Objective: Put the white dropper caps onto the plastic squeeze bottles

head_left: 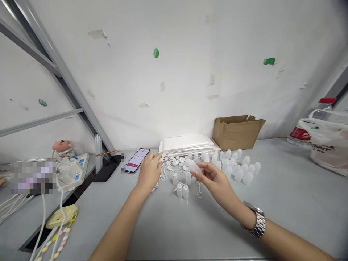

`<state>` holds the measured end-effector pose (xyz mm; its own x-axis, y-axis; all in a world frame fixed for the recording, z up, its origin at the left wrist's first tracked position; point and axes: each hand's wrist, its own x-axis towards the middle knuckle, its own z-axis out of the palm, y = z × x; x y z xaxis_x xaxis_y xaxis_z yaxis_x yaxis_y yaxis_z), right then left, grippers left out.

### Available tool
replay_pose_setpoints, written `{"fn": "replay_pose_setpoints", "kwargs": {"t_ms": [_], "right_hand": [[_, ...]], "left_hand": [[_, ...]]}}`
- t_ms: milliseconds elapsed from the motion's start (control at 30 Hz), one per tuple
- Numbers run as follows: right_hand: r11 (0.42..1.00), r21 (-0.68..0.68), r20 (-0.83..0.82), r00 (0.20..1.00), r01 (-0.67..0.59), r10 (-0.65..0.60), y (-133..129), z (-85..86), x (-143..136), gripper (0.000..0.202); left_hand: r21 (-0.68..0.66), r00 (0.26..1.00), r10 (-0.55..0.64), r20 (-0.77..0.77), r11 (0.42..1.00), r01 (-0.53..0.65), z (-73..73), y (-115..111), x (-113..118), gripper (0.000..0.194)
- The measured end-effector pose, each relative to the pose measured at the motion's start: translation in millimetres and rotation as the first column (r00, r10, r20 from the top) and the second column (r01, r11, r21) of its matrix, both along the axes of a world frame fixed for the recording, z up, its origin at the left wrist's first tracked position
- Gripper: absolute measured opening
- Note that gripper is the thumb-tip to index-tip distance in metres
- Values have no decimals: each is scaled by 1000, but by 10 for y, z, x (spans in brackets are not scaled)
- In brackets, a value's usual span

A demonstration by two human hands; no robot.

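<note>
My right hand (216,179) pinches a translucent white plastic bottle (193,166), tilted, above the table. A white strap with a ring end (199,194) shows just below those fingers; whether it joins the bottle I cannot tell. My left hand (149,172) reaches out with its fingers stretched, at the left edge of a pile of small white caps with ring straps (174,162). Nothing shows in it. Between my hands stand several small capped bottles (179,190). Rows of translucent white bottles (239,175) without visible caps stand right of and behind my right hand.
A phone (137,160) showing a timer lies left of my left hand. Behind the caps is a stack of white flat packs (187,141), beside an open cardboard box (236,133). A plastic bag (330,145) stands far right; a power strip (77,174) and cables are left.
</note>
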<state>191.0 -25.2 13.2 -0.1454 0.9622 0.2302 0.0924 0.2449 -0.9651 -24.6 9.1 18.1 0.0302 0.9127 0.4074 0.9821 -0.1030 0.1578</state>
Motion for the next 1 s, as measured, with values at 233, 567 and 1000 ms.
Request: {"fn": "replay_pose_setpoints", "kwargs": {"t_ms": [233,567,1000], "right_hand": [[999,49,120,993,-3,-2,-33,11,-7,26],[993,119,172,985,12,-32,-41,2,8,24],[913,409,206,975,-7,-85,-137,-19,-38,11]], "left_hand": [[-84,941,-27,-337,996,-1,-11,-31,-8,38],[-39,1000,12,-25,999,-13,107,-21,-134,27],[56,-102,-4,995,855,516,278,-450,514,19]]}}
